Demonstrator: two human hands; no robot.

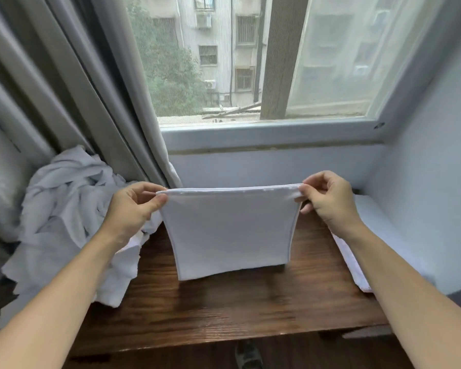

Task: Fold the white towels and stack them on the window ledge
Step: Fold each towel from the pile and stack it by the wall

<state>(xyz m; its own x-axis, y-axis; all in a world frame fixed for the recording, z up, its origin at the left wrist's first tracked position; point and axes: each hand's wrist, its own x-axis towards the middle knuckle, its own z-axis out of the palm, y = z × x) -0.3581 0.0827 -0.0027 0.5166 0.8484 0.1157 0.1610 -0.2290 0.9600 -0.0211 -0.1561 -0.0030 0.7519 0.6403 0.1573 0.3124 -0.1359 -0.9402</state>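
Now, starting at the left of the frame, grey curtains hang down, and under them sits a messy pile of white towels that are not folded yet. Next comes the left hand. Its grip is a pinch: thumb and fingers squeeze the top left corner of one white towel. This towel hangs in the middle of the frame, stretched flat between both hands, and its top edge looks doubled, so it seems to be folded in half already. Its bottom edge hangs just above the brown wooden counter, or may brush it; it is hard to tell. Behind it is the window with buildings and trees outside. At the right, the right hand pinches the top right corner the same way. Farther right, a flat stack of folded towels lies by the wall, partly hidden by the right arm. To do this step well, I think both hands should keep the top edge tight and level, so the corners match. Then bring the two hands together, or lay the towel down and fold it across. Smooth it flat before it goes on the stack, or the stack could get lumpy and lean.
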